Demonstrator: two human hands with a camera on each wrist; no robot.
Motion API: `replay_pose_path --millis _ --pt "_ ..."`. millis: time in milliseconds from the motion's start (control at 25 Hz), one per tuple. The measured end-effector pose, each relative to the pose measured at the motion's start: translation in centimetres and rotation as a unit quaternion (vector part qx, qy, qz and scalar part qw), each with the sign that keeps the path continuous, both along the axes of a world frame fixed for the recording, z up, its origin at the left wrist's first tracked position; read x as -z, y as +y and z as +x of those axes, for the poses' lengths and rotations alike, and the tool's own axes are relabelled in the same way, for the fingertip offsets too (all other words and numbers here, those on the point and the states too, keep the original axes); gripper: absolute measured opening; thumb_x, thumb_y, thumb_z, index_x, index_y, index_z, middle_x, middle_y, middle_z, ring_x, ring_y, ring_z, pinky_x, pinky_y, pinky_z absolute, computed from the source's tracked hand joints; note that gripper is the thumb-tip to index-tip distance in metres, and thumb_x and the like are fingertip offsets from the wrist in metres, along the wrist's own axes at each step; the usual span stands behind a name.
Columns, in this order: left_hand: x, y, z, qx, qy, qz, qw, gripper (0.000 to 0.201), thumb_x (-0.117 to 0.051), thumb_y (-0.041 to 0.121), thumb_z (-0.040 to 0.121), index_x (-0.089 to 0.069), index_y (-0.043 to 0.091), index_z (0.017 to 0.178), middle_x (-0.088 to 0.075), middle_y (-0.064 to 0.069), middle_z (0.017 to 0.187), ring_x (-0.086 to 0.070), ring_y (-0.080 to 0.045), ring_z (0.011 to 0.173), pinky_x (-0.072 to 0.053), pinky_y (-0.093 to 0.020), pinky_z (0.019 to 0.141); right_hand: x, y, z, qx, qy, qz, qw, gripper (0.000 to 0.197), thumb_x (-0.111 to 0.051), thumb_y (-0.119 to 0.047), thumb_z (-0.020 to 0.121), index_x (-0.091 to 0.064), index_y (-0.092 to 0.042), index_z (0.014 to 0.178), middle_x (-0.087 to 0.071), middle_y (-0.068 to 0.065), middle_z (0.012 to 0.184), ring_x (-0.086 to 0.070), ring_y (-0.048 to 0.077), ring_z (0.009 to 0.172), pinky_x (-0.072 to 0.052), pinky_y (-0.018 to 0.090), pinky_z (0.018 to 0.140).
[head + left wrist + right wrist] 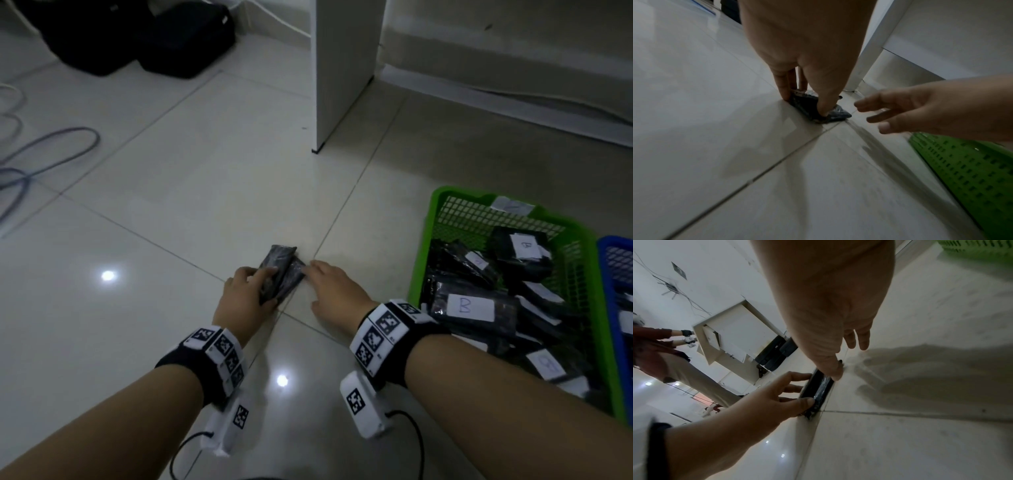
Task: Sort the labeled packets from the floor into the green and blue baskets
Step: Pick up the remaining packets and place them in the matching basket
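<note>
Two dark packets lie side by side on the floor tile, no labels showing. My left hand (pixel 255 284) grips the left packet (pixel 279 258) between thumb and fingers; in the left wrist view its fingertips (pixel 785 95) pinch the packet (pixel 807 105) against the floor. My right hand (pixel 318 284) is open, fingers straight, with the tips at the edge of the right packet (pixel 295 274). Its thumb (pixel 835 373) reaches the packet (pixel 818 389) in the right wrist view. The green basket (pixel 423 246) at the right holds several packets labelled B. A blue basket (pixel 611 245) shows at the right edge.
A white furniture panel (pixel 339 75) stands on the floor beyond the packets. Black bags (pixel 144 37) sit at the far left, and grey cables (pixel 51 147) loop at the left edge. Another person (pixel 663 356) stands in the background of the right wrist view.
</note>
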State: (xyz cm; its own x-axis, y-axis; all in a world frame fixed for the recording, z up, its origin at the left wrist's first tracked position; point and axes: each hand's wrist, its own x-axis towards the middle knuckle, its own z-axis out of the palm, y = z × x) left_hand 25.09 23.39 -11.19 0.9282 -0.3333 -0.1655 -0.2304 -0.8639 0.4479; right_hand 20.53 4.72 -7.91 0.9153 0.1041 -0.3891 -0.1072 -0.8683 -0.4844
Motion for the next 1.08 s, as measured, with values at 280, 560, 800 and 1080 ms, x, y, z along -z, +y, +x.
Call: replay_pose_path --millis 280,560,800,1080 --pt "-1.0 0.5 -1.4 -0.173 0.120 -0.266 0.941 0.022 -0.049 0.016 0.092 -0.056 0.028 0.110 -0.066 -0.001 0.099 -0.064 -0.018 0.088 -0.055 -0.031 0.077 2.0 0.7 0.3 -0.077 -0.054 -0.122 0.988 0.076 -0.051 -0.005 0.086 -0.016 -0.026 0.150 -0.029 0.008 0.147 -0.034 0.030 0.126 -0.045 0.041 0.092" --pt "-2.7 0.5 -1.4 -0.243 0.283 -0.372 0.850 0.018 -0.045 0.007 0.096 -0.054 0.007 0.112 -0.062 -0.015 0.093 -0.064 -0.025 0.076 -0.059 -0.038 0.072 2.3 1.5 0.7 -0.122 -0.103 -0.107 0.981 0.049 -0.058 -0.014 0.085 -0.042 -0.015 0.131 -0.045 0.007 0.135 -0.046 0.029 0.120 -0.049 0.040 0.085" --pt "-3.0 0.6 -1.2 -0.255 0.264 -0.350 0.862 0.015 -0.046 0.008 0.096 -0.052 0.010 0.109 -0.060 -0.015 0.097 -0.063 -0.022 0.075 -0.058 -0.037 0.070 0.4 0.5 0.1 -0.134 -0.046 -0.100 0.985 0.019 -0.047 -0.012 0.089 -0.058 -0.010 0.104 -0.058 0.010 0.105 -0.056 0.028 0.100 -0.042 0.031 0.072" --pt "-7.0 -3.2 0.5 -0.221 0.262 -0.426 0.837 0.019 -0.038 0.007 0.096 -0.051 0.012 0.109 -0.063 -0.017 0.094 -0.067 -0.028 0.079 -0.055 -0.037 0.074 -4.4 -6.4 0.8 0.167 0.033 0.304 0.937 0.017 -0.056 -0.001 0.088 -0.053 -0.011 0.102 -0.062 0.016 0.084 -0.061 0.032 0.063 -0.054 0.030 0.049"
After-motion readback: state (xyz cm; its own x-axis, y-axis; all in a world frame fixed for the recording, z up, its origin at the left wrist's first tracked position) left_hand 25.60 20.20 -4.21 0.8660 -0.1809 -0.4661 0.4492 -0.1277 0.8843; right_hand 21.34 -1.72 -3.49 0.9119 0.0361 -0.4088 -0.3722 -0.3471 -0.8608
